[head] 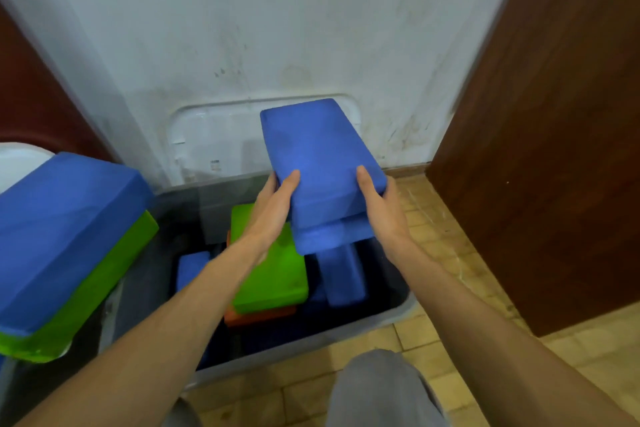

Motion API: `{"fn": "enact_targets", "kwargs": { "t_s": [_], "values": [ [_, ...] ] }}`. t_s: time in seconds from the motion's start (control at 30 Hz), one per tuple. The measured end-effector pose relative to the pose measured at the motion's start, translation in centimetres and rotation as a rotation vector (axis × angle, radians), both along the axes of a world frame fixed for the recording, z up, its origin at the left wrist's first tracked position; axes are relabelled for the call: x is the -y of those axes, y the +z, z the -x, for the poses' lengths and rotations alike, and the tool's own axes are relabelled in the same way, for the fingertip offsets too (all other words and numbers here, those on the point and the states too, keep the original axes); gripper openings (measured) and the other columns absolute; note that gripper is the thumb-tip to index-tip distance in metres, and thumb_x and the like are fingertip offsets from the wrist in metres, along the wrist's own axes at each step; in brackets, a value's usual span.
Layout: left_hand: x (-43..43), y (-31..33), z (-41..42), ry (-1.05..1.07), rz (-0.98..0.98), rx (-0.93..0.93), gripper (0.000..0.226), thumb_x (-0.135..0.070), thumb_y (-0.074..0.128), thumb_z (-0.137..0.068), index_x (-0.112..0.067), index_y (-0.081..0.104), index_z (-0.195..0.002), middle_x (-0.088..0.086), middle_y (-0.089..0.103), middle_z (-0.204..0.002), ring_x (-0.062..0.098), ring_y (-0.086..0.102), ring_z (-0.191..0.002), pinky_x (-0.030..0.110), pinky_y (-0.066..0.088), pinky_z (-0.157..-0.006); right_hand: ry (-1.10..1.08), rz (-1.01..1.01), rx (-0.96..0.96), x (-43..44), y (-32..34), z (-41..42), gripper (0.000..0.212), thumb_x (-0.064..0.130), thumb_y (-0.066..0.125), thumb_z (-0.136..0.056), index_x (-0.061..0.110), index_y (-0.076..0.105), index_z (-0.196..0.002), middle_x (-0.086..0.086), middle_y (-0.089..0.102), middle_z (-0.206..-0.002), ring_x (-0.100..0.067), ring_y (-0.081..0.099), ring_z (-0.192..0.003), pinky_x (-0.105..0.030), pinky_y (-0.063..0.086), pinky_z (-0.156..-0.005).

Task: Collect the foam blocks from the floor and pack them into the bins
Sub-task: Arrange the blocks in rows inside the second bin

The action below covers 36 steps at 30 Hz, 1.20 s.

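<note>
My left fingers [291, 184] and right fingers [363, 180] are clamped on the 2 long sides of a blue foam block [322, 149], thumbs flat on top and the rest curled round the edges. A 2nd blue block [332, 236] sits tight against its underside and pokes out toward me, though I can't see what's gripping it from below.

The pair is held up in the air over the grey bin [311, 347], tilted with the far end higher.

Inside the bin, right under my left wrist, there's a green block [273, 281] lying on an orange block [256, 317]. Just right of those is another blue one [343, 277], and a smaller blue piece [192, 270] is down at the left wall.

Off to my left, a big blue block [65, 229] rests on a green one [90, 288], close to the camera.

A white lid [214, 139] leans on the scuffed wall [277, 28] behind the bin. There's a brown door [554, 114] on the right and a tiled floor [450, 340] underneath, and my knee [377, 388] in grey fabric is at the bottom.
</note>
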<state>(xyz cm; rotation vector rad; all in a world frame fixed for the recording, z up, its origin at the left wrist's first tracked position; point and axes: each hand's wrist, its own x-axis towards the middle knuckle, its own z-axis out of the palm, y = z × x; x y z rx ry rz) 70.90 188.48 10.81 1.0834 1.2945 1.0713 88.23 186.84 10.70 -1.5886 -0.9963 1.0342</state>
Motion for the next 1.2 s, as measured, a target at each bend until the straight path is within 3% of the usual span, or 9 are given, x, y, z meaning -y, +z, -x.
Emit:
{"fn": "enact_targets", "kwargs": {
  "t_s": [0.2,0.33,0.47,0.53,0.7,0.8,0.97,1.1,1.2],
  "values": [
    [-3.2,-0.6,-4.6,-0.01,-0.029,0.055,0.055,-0.063,0.058,-0.081,-0.035,0.051,-0.128,-0.017,0.062,-0.125,0.01,0.061,-0.113,0.039,0.047,-0.101,-0.034,-0.03,-0.095,-6.2,0.0,-4.4,0.03,0.051,0.057,-0.089,0.03,0.047,-0.108,0.021,0.053,-0.099,-0.01,0.053,-0.097,-0.031,0.042,-0.088],
    [-5.0,-2.4,-7.2,0.034,0.045,0.024,0.102,-0.094,0.051,-0.051,-0.039,0.04,-0.136,-0.013,0.051,-0.137,0.015,0.052,-0.124,0.046,0.043,-0.104,-0.074,0.034,-0.124,-9.3,-1.3,-6.1,0.061,0.055,0.056,-0.086,0.021,0.04,-0.134,-0.001,0.049,-0.133,-0.023,0.05,-0.116,-0.046,0.043,-0.101],
    [-5.3,-2.9,-8.7,0.07,0.078,-0.061,0.115,-0.09,0.049,-0.053,-0.03,0.022,-0.147,-0.004,0.031,-0.148,0.019,0.043,-0.13,0.046,0.041,-0.106,-0.115,0.1,-0.175,-10.3,-2.5,-7.2,0.072,0.059,0.053,-0.084,0.019,0.029,-0.14,-0.004,0.045,-0.135,-0.025,0.049,-0.118,-0.048,0.042,-0.102],
    [-4.9,-2.8,-8.6,0.059,0.098,-0.047,0.106,-0.084,0.052,-0.058,-0.03,0.022,-0.144,-0.005,0.033,-0.146,0.017,0.045,-0.128,0.043,0.045,-0.103,-0.093,0.104,-0.165,-10.4,-2.5,-7.4,0.071,0.058,0.055,-0.084,0.018,0.031,-0.138,-0.002,0.047,-0.131,-0.024,0.05,-0.115,-0.047,0.043,-0.1],
    [-3.9,-1.7,-6.9,-0.008,0.13,0.009,0.046,-0.049,0.04,-0.098,-0.025,0.033,-0.137,-0.008,0.048,-0.129,0.016,0.055,-0.111,0.033,0.046,-0.087,-0.199,0.066,-0.086,-9.5,-1.8,-6.6,0.068,0.057,0.06,-0.081,0.015,0.037,-0.13,-0.005,0.049,-0.128,-0.025,0.053,-0.111,-0.045,0.047,-0.096],
    [-3.5,-0.9,-4.9,-0.034,0.132,-0.049,0.038,-0.041,0.037,-0.101,-0.019,0.045,-0.131,-0.003,0.053,-0.124,0.018,0.056,-0.106,0.033,0.046,-0.086,-0.303,0.025,0.133,-8.1,-1.0,-6.0,0.07,0.059,0.06,-0.081,0.013,0.041,-0.13,-0.011,0.05,-0.132,-0.031,0.05,-0.117,-0.048,0.043,-0.1],
    [-1.9,-1.2,0.9,-0.04,0.153,-0.187,0.015,-0.031,0.045,-0.1,-0.021,0.052,-0.108,-0.001,0.055,-0.114,0.02,0.055,-0.105,0.041,0.047,-0.097,-0.478,-0.048,0.493,-4.5,0.6,-2.2,0.046,0.04,0.062,-0.089,0.007,0.047,-0.119,-0.015,0.04,-0.13,-0.035,0.039,-0.117,-0.045,0.036,-0.097],
    [0.3,-2.2,6.7,-0.096,0.195,-0.249,0.011,-0.024,0.049,-0.098,-0.024,0.057,-0.091,0.004,0.059,-0.103,0.019,0.055,-0.096,0.03,0.046,-0.079,-0.238,-0.151,0.653,-1.8,0.4,2.4,0.026,0.019,0.062,-0.086,0.004,0.055,-0.106,-0.016,0.044,-0.118,-0.035,0.045,-0.108,-0.039,0.037,-0.094],
    [1.8,-3.6,11.0,-0.149,0.213,-0.332,0.012,-0.017,0.052,-0.096,-0.016,0.062,-0.102,0.004,0.061,-0.097,0.017,0.055,-0.088,0.025,0.041,-0.068,0.022,-0.115,0.731,-0.2,-0.1,6.2,0.014,0.015,0.061,-0.086,0.008,0.063,-0.097,-0.015,0.045,-0.114,-0.032,0.048,-0.107,-0.035,0.038,-0.096]
  ]
}}
